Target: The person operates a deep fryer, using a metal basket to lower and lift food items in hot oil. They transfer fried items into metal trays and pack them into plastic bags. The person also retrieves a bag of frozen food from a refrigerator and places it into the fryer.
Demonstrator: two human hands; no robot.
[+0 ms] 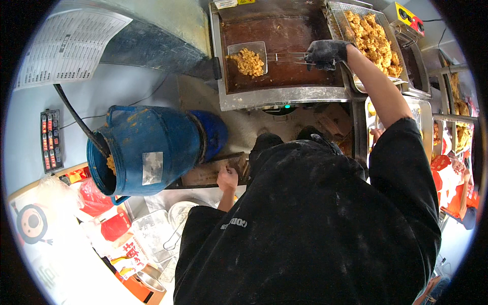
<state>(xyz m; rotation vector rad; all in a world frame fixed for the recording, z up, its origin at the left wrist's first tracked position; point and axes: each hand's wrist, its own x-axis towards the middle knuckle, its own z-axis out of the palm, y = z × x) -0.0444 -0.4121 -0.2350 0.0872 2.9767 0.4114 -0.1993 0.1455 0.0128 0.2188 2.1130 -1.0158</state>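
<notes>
My right hand (328,55), in a dark glove, grips the long wire handle of a square mesh skimmer (265,57). Small golden fried pieces (248,63) lie in the skimmer, over the dark brown oil of a wide steel fryer (284,95). Bare and loosely curled, my left hand (227,178) hangs beside my body, with nothing seen in it. Right of the fryer, a wire basket (339,26) holds a heap of golden fried chicken pieces (371,38).
A large blue plastic barrel (164,141) stands at the left, with a dark pole in its mouth. Metal trays (152,232) and a steel bowl (150,281) lie lower left. Beyond my right arm is a steel tray (426,126), with another person's hand (376,134) near it.
</notes>
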